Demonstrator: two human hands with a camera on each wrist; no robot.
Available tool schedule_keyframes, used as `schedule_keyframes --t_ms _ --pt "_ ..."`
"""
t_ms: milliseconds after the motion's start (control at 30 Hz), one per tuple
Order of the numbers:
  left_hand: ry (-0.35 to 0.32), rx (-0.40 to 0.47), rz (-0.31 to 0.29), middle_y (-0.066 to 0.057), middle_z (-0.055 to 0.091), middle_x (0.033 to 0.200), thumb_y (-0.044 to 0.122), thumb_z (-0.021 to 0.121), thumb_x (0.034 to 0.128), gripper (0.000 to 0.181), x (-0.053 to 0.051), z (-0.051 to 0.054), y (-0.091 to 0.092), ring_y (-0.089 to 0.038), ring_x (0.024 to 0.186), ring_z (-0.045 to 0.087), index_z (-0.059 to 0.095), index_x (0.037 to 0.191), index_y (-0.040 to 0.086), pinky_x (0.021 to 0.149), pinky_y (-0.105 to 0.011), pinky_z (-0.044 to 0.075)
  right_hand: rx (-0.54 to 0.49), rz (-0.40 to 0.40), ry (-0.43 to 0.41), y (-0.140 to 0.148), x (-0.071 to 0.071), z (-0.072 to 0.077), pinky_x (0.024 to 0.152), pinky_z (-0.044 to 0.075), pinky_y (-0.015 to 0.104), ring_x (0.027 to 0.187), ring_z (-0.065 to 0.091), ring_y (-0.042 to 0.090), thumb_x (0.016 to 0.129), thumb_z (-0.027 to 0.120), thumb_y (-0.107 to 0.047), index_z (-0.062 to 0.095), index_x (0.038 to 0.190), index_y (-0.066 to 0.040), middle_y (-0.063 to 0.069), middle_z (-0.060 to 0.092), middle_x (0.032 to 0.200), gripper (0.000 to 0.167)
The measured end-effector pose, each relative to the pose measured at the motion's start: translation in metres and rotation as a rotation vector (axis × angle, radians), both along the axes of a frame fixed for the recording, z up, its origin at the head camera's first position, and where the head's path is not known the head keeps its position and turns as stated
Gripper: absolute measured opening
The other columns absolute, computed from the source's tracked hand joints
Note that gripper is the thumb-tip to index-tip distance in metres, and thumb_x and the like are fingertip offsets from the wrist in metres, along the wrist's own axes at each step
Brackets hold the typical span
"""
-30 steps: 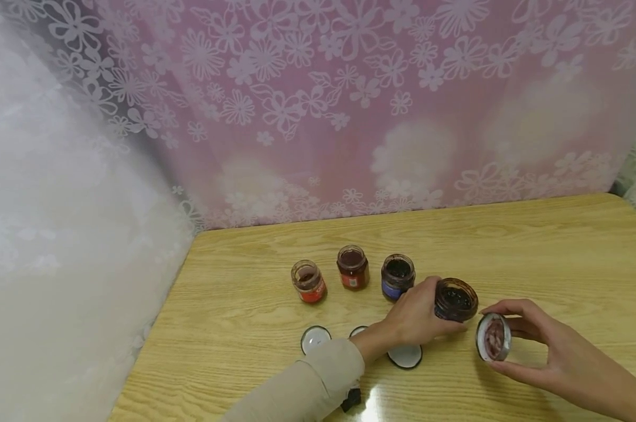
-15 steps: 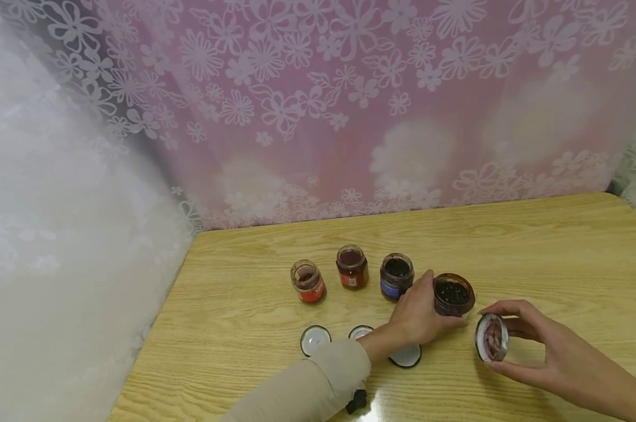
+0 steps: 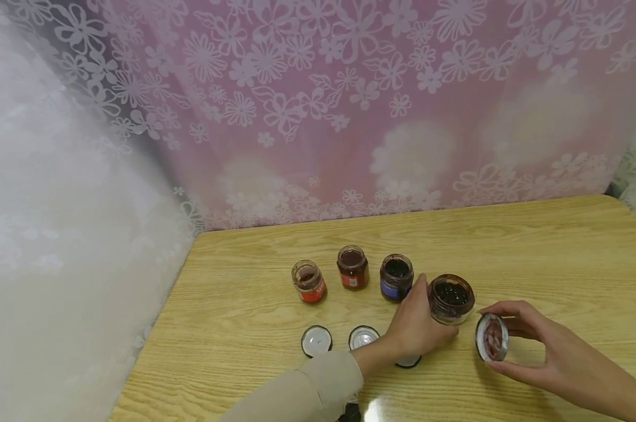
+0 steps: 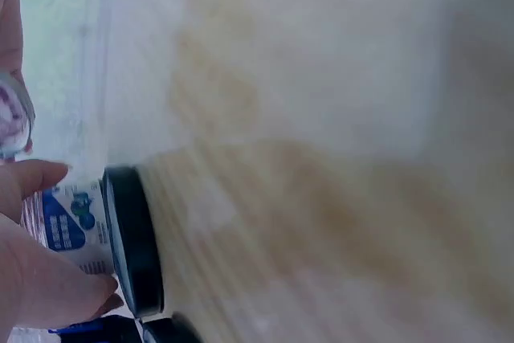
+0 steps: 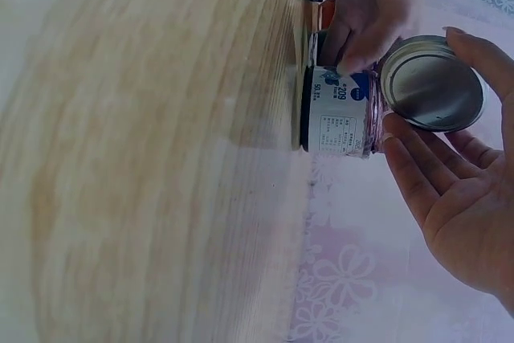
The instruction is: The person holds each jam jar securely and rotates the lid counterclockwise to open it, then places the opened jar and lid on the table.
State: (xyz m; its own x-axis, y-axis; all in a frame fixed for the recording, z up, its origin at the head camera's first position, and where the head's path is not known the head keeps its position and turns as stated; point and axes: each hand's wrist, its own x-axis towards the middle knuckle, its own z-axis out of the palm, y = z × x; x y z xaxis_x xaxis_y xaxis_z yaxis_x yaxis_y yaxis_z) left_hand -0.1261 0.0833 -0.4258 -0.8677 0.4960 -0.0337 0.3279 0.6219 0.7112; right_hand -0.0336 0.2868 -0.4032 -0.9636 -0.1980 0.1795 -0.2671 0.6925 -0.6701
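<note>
An open glass jar (image 3: 451, 299) of dark jam stands upright on the table, a blue-and-white label showing in the right wrist view. My left hand (image 3: 420, 328) is spread around its near-left side. In the left wrist view, one fingertip (image 4: 52, 170) is lifted off the labelled jar (image 4: 76, 226), while others lie close along its other side. My right hand (image 3: 550, 351) pinches a metal lid (image 3: 492, 337) by its rim, just right of the jar. The lid is on edge, its white inside smeared with reddish jam.
Three more open jars stand leftward: a blue-labelled jar (image 3: 397, 278), a middle red-labelled jar (image 3: 352, 269) and a left red-labelled jar (image 3: 309, 282). Nearer lie a left lid (image 3: 316, 341), a middle lid (image 3: 363, 337) and a partly hidden lid (image 3: 408, 361). Behind hangs a pink flowered curtain (image 3: 307, 117).
The dark jar has shifted slightly left and now shows more of its glass side. My left hand has loosened and drawn back left from it. The right hand stays put with the lid.
</note>
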Motion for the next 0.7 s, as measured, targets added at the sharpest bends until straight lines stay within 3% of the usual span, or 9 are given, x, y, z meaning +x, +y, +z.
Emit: schedule_keyframes --t_ms 267,400,700 --pt "-0.027 -0.031 0.006 -0.005 0.035 0.148 0.028 0.079 0.0735 0.093 0.021 0.006 -0.017 -0.015 0.134 0.032 0.028 0.147 0.003 0.105 -0.026 0.029 -0.042 0.01 0.021 0.001 0.0 -0.002 0.075 0.048 0.016 0.102 0.054 -0.004 0.07 0.086 -0.018 0.046 0.131 -0.019 -0.004 0.052 0.12 0.073" --pt "-0.033 -0.042 0.016 -0.002 0.038 0.145 0.029 0.078 0.0721 0.091 0.028 0.008 -0.027 -0.013 0.133 0.033 0.032 0.146 0.005 0.105 -0.026 0.031 -0.053 0.02 0.008 0.002 -0.001 -0.004 0.075 0.048 0.015 0.103 0.054 -0.005 0.071 0.085 -0.018 0.046 0.131 -0.018 -0.004 0.051 0.121 0.072" --pt "0.259 -0.191 -0.191 0.005 0.043 0.139 0.047 0.069 0.0819 0.072 0.033 0.01 -0.048 -0.009 0.128 0.039 0.043 0.141 0.014 0.1 -0.024 0.036 -0.07 0.075 -0.017 0.001 -0.002 -0.011 0.077 0.048 0.016 0.104 0.054 -0.003 0.072 0.084 -0.018 0.045 0.134 -0.015 -0.005 0.05 0.123 0.074"
